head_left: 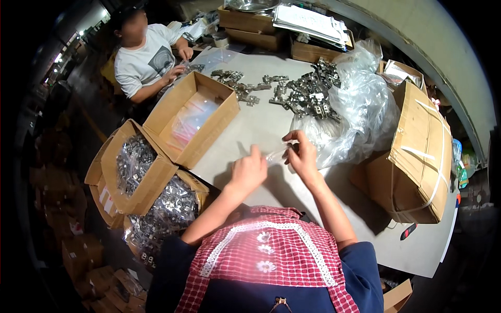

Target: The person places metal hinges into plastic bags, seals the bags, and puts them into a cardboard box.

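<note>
Over the middle of the table, my left hand pinches one end of a small clear plastic bag. My right hand is at the bag's other end, with a small dark metal piece between its bent fingers; its exact shape is hidden. Beyond my hands lies a heap of metal hinges, with more scattered toward the far left. A large crumpled clear plastic sheet or bag lies against the heap's right side. Left of my hands, an open cardboard box holds flat clear bags with a pink edge.
Cardboard boxes full of small metal parts stand at the left. A strapped carton sits on the right, near a red-and-black tool. Across the table a person handles a clear bag. Papers lie on boxes behind.
</note>
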The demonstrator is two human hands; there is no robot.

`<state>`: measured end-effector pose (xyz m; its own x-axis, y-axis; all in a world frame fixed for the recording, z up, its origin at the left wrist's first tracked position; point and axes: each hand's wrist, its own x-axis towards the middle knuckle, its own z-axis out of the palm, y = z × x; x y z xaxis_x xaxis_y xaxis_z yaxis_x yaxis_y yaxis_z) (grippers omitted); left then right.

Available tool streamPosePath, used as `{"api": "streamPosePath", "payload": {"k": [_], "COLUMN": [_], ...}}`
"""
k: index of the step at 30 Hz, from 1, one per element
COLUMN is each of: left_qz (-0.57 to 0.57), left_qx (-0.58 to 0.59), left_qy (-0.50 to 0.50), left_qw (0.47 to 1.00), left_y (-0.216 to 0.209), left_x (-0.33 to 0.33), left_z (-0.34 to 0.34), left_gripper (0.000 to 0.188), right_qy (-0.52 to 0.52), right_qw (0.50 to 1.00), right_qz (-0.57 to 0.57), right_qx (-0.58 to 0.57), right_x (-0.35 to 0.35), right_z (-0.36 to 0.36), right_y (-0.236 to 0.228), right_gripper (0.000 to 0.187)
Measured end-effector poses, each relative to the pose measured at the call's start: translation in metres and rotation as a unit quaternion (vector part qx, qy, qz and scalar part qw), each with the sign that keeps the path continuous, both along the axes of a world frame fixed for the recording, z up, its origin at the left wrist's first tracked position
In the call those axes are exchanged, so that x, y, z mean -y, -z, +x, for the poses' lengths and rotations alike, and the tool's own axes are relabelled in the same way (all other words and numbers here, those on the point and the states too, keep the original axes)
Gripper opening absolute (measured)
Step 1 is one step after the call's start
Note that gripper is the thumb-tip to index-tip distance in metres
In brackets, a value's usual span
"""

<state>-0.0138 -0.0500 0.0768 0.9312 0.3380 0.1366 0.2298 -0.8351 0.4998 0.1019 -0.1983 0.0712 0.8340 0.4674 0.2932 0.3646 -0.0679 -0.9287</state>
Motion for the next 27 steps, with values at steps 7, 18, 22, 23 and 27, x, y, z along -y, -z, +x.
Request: {"api": "streamPosePath", "payload": {"k": [7,18,22,23,27], "left_qz": [0.073,0.047,0.042,0.040,0.050], "left_qx": [0.019,0.061,0.059,0.051,0.057], "left_qy": [-0.077,-0.131,-0.122,-0.109,-0.109], "left_qw": [0.994,0.988,0.990,0.992,0.991], "left_y": [0.007,0.014,0.020,0.014,0.011], "left_x": [-0.067,-0.073,-0.076,-0.072,-0.066], "left_z": [-0.011,-0.024,-0.013,-0.007,-0.004], "left_gripper": [0.010,0.019,0.015,0.015,0.015], "right_qy": [0.018,-0.019,-0.214,-0.207,-0.101], "right_qw": [0.944,0.856,0.898,0.906,0.930], "right_qz": [-0.285,-0.241,-0.288,-0.273,-0.257], "right_qx": [0.163,0.457,0.255,0.247,0.243], "right_x": [-0.009,-0.016,-0.010,-0.010,0.003], "right_z": [0.113,0.117,0.094,0.090,0.050], "right_y": [0.033,-0.001,0.012,0.025,0.037], "right_gripper": [0.041,0.014,0.019,0.024,0.030]}}
